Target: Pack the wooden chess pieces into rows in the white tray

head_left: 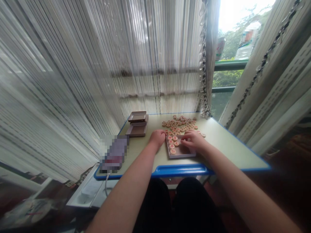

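A shallow box point(182, 156) sits near the front of the table, with several round xiangqi pieces point(172, 146) bearing red characters lying flat along its left side. At its far left corner is my left hand point(158, 138), fingers curled in against the rim. My right hand point(193, 140) reaches over the box's right side, thumb and fingers drawn together above its inside; whatever they pinch is too small and covered to make out. Just beyond the box, a loose heap of xiangqi pieces point(180, 122) spreads over the tabletop.
Shallow box parts point(137, 129) rest at the table's far left. A blurred-out flat object point(115, 153) with a white cable point(106, 184) lies at the left edge. The table point(228, 152) has a blue rim, and string curtains point(155, 58) hang behind it.
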Motion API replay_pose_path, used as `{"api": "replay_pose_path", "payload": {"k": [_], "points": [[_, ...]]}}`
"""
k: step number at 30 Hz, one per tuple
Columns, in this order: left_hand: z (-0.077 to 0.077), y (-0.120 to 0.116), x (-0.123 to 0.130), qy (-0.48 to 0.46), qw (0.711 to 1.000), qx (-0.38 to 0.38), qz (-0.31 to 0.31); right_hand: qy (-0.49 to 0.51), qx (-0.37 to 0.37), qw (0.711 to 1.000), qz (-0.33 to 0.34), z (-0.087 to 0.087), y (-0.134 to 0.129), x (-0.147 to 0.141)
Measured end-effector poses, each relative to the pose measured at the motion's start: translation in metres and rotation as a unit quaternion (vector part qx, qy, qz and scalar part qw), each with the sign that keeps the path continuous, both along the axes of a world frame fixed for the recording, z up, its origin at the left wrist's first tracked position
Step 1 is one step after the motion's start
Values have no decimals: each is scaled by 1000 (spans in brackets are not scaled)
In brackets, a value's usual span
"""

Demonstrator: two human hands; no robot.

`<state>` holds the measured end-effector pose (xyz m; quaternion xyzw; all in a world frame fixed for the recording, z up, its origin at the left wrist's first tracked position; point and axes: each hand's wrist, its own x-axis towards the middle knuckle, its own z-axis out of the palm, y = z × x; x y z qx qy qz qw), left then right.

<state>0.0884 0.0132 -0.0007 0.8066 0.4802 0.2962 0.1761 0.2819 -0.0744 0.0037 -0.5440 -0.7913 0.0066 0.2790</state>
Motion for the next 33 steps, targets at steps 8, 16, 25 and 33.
{"api": "replay_pose_path", "payload": {"k": [8, 16, 25, 33], "points": [[3, -2, 1, 11, 1000, -3, 21, 32, 100, 978, -180, -3, 7, 10], [0, 4, -2, -3, 997, 3, 72, 52, 92, 983, -153, -12, 6, 12], [9, -7, -8, 124, 973, 29, 193, -13, 29, 965, -261, -13, 5, 21], [3, -2, -9, 128, 980, 19, 153, 10, -109, 899, -424, -21, 8, 24]]}}
